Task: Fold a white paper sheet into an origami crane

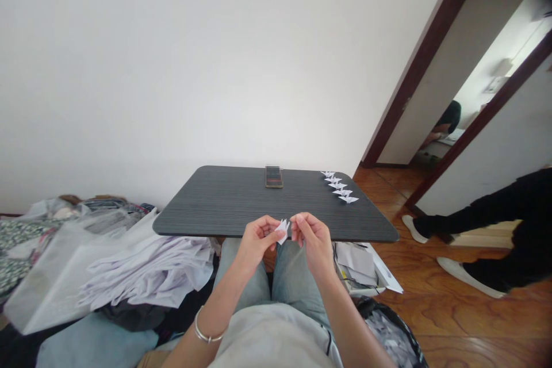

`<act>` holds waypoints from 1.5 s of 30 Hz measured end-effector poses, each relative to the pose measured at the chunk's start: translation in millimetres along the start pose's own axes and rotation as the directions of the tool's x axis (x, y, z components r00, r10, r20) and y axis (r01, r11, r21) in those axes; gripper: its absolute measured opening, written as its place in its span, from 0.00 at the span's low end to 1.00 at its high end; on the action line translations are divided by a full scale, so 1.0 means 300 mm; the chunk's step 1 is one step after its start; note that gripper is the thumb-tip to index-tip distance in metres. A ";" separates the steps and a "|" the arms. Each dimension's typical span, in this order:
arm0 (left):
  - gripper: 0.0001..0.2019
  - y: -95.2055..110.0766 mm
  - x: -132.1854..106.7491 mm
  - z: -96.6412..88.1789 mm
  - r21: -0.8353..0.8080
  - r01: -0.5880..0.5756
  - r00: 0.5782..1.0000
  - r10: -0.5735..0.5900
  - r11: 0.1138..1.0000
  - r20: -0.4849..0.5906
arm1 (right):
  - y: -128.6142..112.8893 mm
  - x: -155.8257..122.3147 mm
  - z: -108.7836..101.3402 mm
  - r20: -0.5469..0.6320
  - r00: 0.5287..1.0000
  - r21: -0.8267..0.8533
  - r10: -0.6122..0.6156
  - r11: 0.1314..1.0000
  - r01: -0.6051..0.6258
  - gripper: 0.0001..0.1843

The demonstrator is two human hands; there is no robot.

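From my remote seat on the head camera, the step in hand reads as folding a small piece of white paper point(282, 232), held in the air just above the front edge of the dark grey wood-grain bench point(215, 204). The left hand point(257, 243) and right hand point(313, 241) hold it between them, the fingers point(272, 229) of each closed on one side, nothing released. I judge that the next move calls for an even pinch, since the piece is tiny and the fingers hide its crease. Farther along the bench, a row of small folded white paper figures point(339, 187) slants near the right corner, and a dark phone point(273, 177) lies by the far edge. Crumpled white sheeting point(146, 264) heaps up to the left, while a person in black trousers and white shoes point(474, 236) stands well off to the right.
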State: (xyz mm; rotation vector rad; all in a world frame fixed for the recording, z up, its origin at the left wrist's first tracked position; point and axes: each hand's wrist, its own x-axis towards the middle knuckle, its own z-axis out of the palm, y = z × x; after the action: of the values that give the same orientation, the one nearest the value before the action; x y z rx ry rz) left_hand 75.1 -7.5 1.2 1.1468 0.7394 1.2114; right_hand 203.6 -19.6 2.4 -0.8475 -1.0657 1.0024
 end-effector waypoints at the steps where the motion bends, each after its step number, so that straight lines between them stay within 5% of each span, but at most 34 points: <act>1: 0.13 -0.001 0.000 0.000 -0.001 0.000 1.000 0.000 1.000 -0.003 | 0.002 0.000 -0.004 0.018 1.000 -0.005 0.002 1.000 -0.002 0.14; 10: 0.13 0.001 -0.002 -0.002 0.013 0.017 0.999 -0.017 1.000 0.038 | 0.010 0.007 -0.022 0.169 0.985 -0.059 0.030 0.998 -0.020 0.11; 20: 0.12 -0.002 0.007 -0.011 0.065 -0.030 0.999 0.032 0.997 -0.026 | 0.026 0.004 0.022 -0.003 1.000 -0.050 -0.013 0.999 0.013 0.12; 32: 0.12 -0.008 0.006 -0.014 0.067 -0.021 0.999 0.023 0.998 -0.036 | 0.020 0.014 -0.023 0.205 0.978 -0.118 0.032 0.993 -0.008 0.10; 45: 0.11 0.011 -0.007 0.000 0.055 -0.022 1.000 0.023 0.998 -0.013 | 0.029 0.002 -0.011 0.134 0.990 -0.066 -0.032 0.997 0.042 0.13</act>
State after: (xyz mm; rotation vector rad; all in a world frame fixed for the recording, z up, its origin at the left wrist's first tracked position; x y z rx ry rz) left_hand 73.3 -9.7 4.1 1.1954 0.7758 1.2251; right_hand 204.7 -16.5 -6.3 -0.8222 -1.2310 1.0066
